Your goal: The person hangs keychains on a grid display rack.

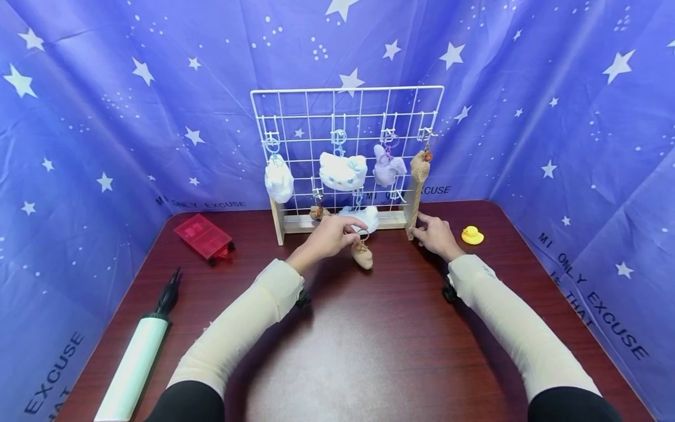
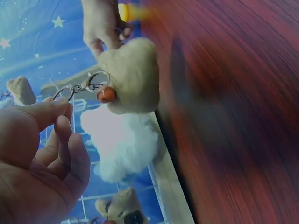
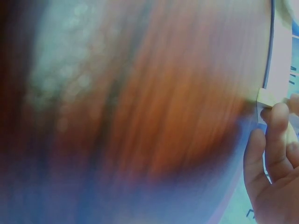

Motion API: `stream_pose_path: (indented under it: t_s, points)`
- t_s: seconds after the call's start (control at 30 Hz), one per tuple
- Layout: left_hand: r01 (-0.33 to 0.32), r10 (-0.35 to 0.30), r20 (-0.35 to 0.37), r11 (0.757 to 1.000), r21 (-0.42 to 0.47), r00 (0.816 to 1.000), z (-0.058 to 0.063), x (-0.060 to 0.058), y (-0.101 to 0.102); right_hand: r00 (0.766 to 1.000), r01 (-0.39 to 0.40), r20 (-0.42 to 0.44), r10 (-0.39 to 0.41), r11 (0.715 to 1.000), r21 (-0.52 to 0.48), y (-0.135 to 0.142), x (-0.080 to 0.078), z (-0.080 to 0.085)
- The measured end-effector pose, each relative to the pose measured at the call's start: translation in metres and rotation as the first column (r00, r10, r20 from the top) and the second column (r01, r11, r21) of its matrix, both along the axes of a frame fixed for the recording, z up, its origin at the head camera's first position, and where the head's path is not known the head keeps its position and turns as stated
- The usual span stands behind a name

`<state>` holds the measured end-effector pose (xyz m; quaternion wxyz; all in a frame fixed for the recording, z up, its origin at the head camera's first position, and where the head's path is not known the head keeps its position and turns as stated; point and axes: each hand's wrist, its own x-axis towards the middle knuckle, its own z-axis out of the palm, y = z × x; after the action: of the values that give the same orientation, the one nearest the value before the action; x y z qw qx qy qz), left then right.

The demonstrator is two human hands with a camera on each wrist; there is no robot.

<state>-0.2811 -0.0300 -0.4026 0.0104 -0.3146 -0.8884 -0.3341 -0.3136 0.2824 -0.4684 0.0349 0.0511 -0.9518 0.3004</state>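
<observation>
My left hand (image 1: 331, 237) pinches the metal ring of a beige plush keychain (image 1: 362, 257) between thumb and finger. The plush hangs in front of a white wire grid rack (image 1: 348, 115); the left wrist view shows its orange bead (image 2: 107, 94) and clasp. At the rack's right end, my right hand (image 1: 436, 235) grips the wooden foot (image 1: 411, 228) of the stand, thumb in front. White plush (image 1: 278, 180), a white cat-face plush (image 1: 343, 172), a purple plush (image 1: 389, 168) and a brown plush (image 1: 420, 167) hang from hooks. Lower down are a brown plush (image 1: 317, 213) and another white plush (image 1: 369, 219).
A red translucent case (image 1: 203, 237) lies at the table's back left, with a white hand pump (image 1: 134, 366) nearer the front. Right of the rack sits a yellow rubber duck (image 1: 472, 235). Blue star-printed curtain (image 1: 200, 76) surrounds the dark red table (image 1: 369, 340).
</observation>
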Motion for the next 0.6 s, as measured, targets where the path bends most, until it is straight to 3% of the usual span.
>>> stream_pose_path:
  t_s: [0.6]
  points:
    - [0.0,0.0,-0.13,1.0,0.0,0.991,0.012,-0.008,0.05,1.0,0.0,0.023,0.0,1.0,0.006,0.0,-0.001,0.0]
